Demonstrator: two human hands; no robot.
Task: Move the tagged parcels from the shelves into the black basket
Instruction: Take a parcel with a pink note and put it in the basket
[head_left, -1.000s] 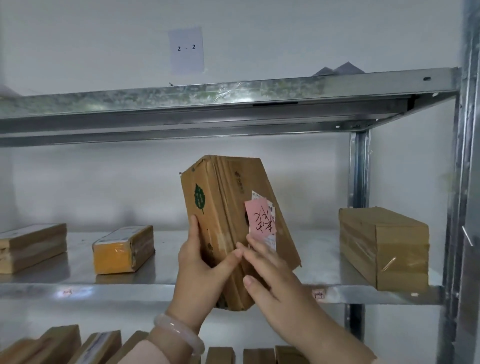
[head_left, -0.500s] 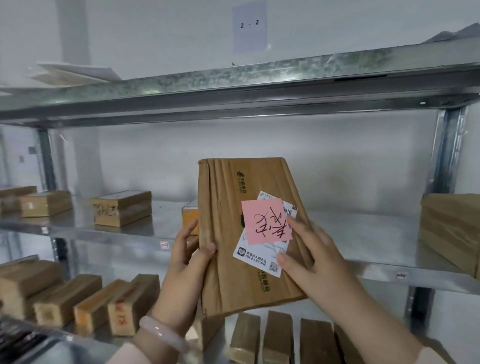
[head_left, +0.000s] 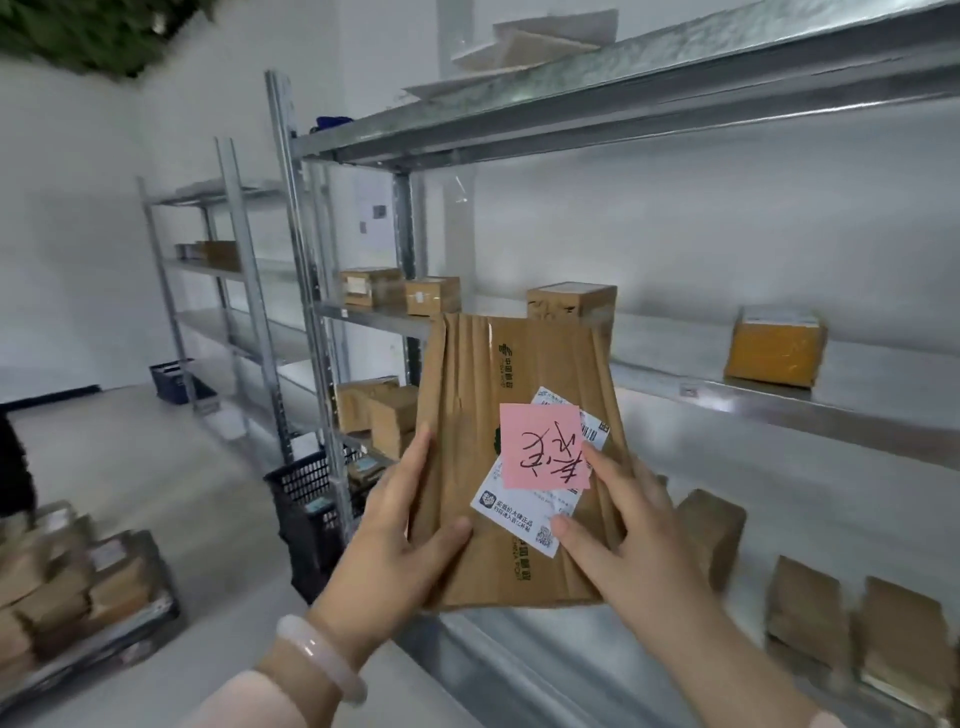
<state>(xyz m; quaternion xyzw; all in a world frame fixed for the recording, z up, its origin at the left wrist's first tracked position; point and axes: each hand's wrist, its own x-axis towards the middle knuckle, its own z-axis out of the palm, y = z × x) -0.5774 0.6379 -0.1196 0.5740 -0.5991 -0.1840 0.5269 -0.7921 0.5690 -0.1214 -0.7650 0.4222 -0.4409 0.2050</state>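
the left hand and right hand clamp the tagged parcel upright between them, clear of the shelves. the black basket stands on the floor below left. risk: the pink tag may peel off under the right fingers, and the flat parcel may slip while being lowered

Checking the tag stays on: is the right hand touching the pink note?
Touching. The head view shows the right hand with a fingertip lying on the lower right edge of the pink note.

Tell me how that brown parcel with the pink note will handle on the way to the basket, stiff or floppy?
The brown parcel is probably fairly floppy: its cardboard face is deeply creased. It seems light, since the left hand and right hand hold it only at its lower edges. The pink note might peel off.
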